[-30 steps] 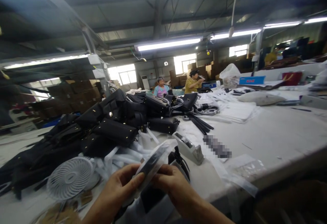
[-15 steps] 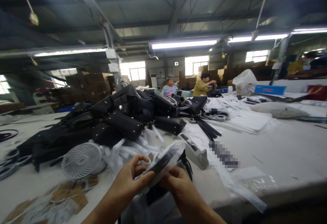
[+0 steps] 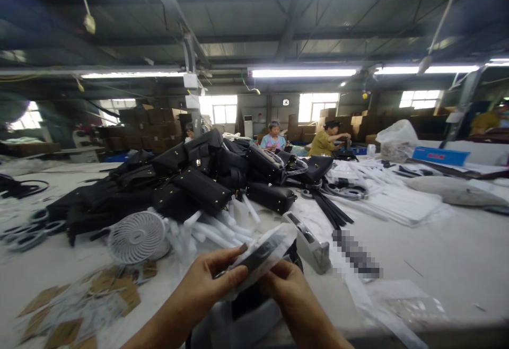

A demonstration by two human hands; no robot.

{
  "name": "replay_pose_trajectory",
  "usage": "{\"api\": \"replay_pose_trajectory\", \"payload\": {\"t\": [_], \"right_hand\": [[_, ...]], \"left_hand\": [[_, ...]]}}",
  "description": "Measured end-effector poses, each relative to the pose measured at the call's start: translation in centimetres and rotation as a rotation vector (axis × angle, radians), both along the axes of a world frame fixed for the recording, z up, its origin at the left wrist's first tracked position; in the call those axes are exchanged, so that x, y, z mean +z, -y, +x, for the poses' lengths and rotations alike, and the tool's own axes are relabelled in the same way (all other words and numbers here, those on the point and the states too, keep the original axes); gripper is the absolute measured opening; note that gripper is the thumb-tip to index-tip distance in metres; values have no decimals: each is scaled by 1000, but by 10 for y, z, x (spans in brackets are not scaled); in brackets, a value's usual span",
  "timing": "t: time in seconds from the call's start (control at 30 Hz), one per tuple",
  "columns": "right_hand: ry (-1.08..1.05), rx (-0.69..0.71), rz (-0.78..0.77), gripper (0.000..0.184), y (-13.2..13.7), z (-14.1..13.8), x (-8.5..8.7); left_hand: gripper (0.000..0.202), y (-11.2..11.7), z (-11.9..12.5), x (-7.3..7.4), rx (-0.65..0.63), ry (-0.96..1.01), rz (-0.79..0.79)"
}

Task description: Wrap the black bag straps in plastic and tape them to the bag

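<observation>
Strip (image 3: 258,256) in cloudy film (image 3: 287,234), at 6 o'clock, should handle light, bendy and slick, best held mid-length. Left hand (image 3: 217,275), at 7 o'clock, pinches it; right hand (image 3: 288,288), at 5 o'clock, curls underneath, fingertips hidden: cannot tell its grip.

Dark metal roof (image 3: 242,12) over me, beams (image 3: 293,26) across it, lit tube lights (image 3: 304,73) hung below. Far wall (image 3: 261,110) ahead of me: bright windows (image 3: 225,113), brown cartons (image 3: 155,125) stacked, white upright cabinet (image 3: 248,127). Posts (image 3: 192,99) left and right, cables (image 3: 444,16) dangling. My table (image 3: 457,253): wide, whitish top.
</observation>
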State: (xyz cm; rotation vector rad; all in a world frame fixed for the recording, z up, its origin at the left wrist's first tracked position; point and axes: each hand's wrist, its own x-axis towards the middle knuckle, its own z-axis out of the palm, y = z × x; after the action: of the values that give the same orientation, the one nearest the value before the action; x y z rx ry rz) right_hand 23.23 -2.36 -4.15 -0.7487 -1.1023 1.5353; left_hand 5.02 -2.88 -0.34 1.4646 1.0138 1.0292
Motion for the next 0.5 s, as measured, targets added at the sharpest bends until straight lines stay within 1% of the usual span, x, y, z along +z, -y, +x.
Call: {"api": "replay_pose_trajectory", "payload": {"t": [0.1, 0.2, 0.3, 0.43, 0.5], "right_hand": [[-56, 32, 15, 41, 1, -3, 4], [-103, 95, -12, 41, -1, -6, 8], [-107, 156, -44, 41, -2, -8, 10], [-113, 145, -30, 43, 1, -8, 13], [-93, 140, -23, 41, 4, -6, 15]], "left_hand": [[56, -2, 0, -1, -22, 31, -30], [56, -5, 1, 0, -73, 43, -60], [53, -5, 2, 1, -73, 43, -71], [48, -1, 0, 2, -71, 9, -44], [44, 1, -2, 3, -69, -17, -27]]}}
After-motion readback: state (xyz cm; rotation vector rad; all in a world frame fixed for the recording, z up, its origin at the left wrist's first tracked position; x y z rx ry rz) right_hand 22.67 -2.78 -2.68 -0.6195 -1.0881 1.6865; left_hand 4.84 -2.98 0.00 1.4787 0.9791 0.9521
